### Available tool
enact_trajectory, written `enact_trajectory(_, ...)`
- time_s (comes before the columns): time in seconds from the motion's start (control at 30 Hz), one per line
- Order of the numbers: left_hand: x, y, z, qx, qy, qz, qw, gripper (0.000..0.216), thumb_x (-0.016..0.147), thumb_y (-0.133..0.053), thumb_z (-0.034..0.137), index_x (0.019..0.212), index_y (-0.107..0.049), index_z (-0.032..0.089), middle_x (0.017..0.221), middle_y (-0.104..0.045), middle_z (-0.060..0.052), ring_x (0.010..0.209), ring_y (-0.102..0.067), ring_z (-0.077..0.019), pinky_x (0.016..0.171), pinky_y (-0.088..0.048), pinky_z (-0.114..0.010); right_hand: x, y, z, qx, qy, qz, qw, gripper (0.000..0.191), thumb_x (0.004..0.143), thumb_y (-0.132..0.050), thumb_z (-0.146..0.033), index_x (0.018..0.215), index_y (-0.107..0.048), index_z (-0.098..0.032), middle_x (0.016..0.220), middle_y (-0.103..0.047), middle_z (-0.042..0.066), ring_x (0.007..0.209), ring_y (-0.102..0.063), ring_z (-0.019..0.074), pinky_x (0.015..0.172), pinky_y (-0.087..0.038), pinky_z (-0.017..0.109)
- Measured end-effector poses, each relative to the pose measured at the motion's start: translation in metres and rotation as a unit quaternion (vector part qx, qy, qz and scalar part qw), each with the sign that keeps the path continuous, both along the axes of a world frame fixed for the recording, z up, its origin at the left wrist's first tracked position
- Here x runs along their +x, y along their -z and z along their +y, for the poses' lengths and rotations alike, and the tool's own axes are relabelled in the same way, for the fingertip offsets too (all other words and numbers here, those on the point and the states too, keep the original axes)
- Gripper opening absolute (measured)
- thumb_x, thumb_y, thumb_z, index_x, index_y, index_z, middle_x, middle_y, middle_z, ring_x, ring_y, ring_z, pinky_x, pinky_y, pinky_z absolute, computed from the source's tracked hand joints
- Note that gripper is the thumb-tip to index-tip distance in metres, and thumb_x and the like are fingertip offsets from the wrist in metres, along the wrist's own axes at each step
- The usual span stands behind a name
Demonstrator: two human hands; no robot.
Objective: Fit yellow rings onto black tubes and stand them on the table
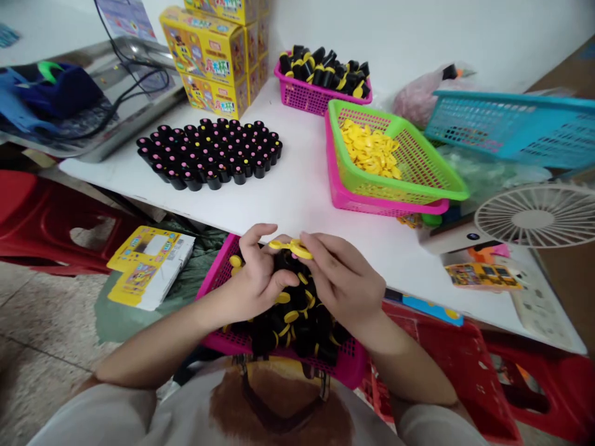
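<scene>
Above a pink basket [214,279] on my lap, my two hands meet around a small yellow plastic piece [302,249] with two rounded ends. My right hand [348,279] pinches its right end between thumb and fingers. My left hand [255,269] curls round from the other side, its index finger raised and its thumb lower. A black cylinder [286,263] shows just under the yellow piece, between the left thumb and fingers; its lower part blends with the basket contents. Several black cylinders with yellow caps [288,316] fill the basket.
Upright black cylinders [209,155] with pink or yellow dots stand grouped on the white table [288,186]. A green basket [418,167] holds yellow pieces [369,148]. Behind are another pink basket [302,96] and yellow boxes [209,56]. A fan [534,217] stands right.
</scene>
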State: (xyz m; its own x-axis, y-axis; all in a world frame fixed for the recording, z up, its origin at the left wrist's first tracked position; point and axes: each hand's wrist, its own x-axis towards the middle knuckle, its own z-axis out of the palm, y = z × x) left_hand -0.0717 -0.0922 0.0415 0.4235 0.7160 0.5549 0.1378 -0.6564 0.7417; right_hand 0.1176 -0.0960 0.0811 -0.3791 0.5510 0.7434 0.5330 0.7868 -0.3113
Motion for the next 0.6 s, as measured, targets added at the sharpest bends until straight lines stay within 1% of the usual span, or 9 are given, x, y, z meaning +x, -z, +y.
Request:
enact_trajectory(0.07,-0.004,0.003,-0.008,0.044,-0.035,0.068,0.996,0.051,0.108,-0.041,0.041,0.149,-0.012,0.030,0.135,-0.048,-0.012,0.130,-0.054,-0.0232,0.114,-0.040,-0.046,0.000,0.003,-0.002,-0.017,-0.041,-0.002,0.999,0.057,0.101,-0.051,-0.007,0.154,-0.049,-0.029,0.119,-0.073,0.006,0.112,-0.071,0.0184,0.096,-0.063,0.033)
enact_trajectory(0.13,-0.007,0.003,-0.015,0.055,-0.063,0.109,0.991,0.049,0.108,-0.040,0.043,0.150,-0.020,0.027,0.135,-0.049,-0.013,0.137,-0.046,-0.0263,0.120,-0.031,-0.048,0.003,0.004,-0.003,-0.023,-0.078,-0.005,0.997,0.053,0.102,-0.052,-0.010,0.152,-0.051,-0.028,0.120,-0.072,0.007,0.113,-0.070,0.0201,0.097,-0.063,0.037)
enact_trajectory(0.17,-0.007,0.002,-0.017,0.052,-0.069,0.111,0.990,0.047,0.108,-0.040,0.044,0.149,-0.025,0.027,0.133,-0.051,-0.013,0.138,-0.044,-0.0271,0.121,-0.029,-0.047,0.005,0.003,-0.003,-0.020,-0.088,-0.004,0.996,0.052,0.102,-0.053,-0.011,0.151,-0.052,-0.027,0.119,-0.072,0.007,0.114,-0.069,0.0208,0.097,-0.063,0.038)
enact_trajectory(0.23,-0.003,-0.003,-0.020,0.032,-0.058,0.077,0.995,0.042,0.108,-0.038,0.042,0.147,-0.030,0.029,0.129,-0.056,-0.012,0.133,-0.048,-0.0260,0.118,-0.031,-0.045,0.007,0.004,-0.005,-0.011,-0.090,0.007,0.996,0.053,0.100,-0.056,-0.008,0.150,-0.055,-0.025,0.118,-0.073,0.008,0.113,-0.069,0.0213,0.096,-0.064,0.038)
enact_trajectory(0.33,0.006,-0.008,-0.020,-0.011,-0.006,-0.010,1.000,0.036,0.110,-0.035,0.034,0.144,-0.023,0.035,0.119,-0.062,-0.007,0.115,-0.061,-0.0207,0.108,-0.041,-0.042,0.009,0.007,-0.008,-0.008,-0.089,0.038,0.995,0.054,0.096,-0.057,-0.001,0.144,-0.061,-0.025,0.112,-0.074,0.008,0.111,-0.070,0.0218,0.092,-0.065,0.038)
enact_trajectory(0.4,0.010,-0.008,-0.021,-0.036,0.014,-0.044,0.998,0.031,0.111,-0.035,0.031,0.138,-0.022,0.036,0.116,-0.062,-0.004,0.109,-0.064,-0.0177,0.106,-0.043,-0.041,0.011,0.010,-0.011,-0.025,-0.092,0.071,0.993,0.053,0.095,-0.056,0.000,0.140,-0.065,-0.026,0.111,-0.074,0.008,0.108,-0.071,0.0219,0.089,-0.066,0.039)
enact_trajectory(0.5,0.012,-0.004,-0.024,-0.091,0.023,-0.068,0.993,0.025,0.110,-0.040,0.033,0.130,-0.025,0.033,0.117,-0.060,-0.004,0.115,-0.063,-0.0175,0.110,-0.042,-0.045,0.013,0.013,-0.014,-0.044,-0.094,0.085,0.991,0.050,0.096,-0.055,-0.001,0.137,-0.067,-0.026,0.114,-0.073,0.009,0.109,-0.071,0.0222,0.089,-0.066,0.041)
enact_trajectory(0.6,0.011,-0.001,-0.029,-0.198,0.037,-0.118,0.972,0.031,0.108,-0.044,0.038,0.131,-0.024,0.030,0.120,-0.059,-0.006,0.118,-0.061,-0.0187,0.106,-0.046,-0.043,0.013,0.015,-0.017,-0.029,-0.094,0.054,0.994,0.047,0.096,-0.059,-0.002,0.138,-0.066,-0.022,0.114,-0.073,0.010,0.113,-0.069,0.0224,0.091,-0.065,0.039)
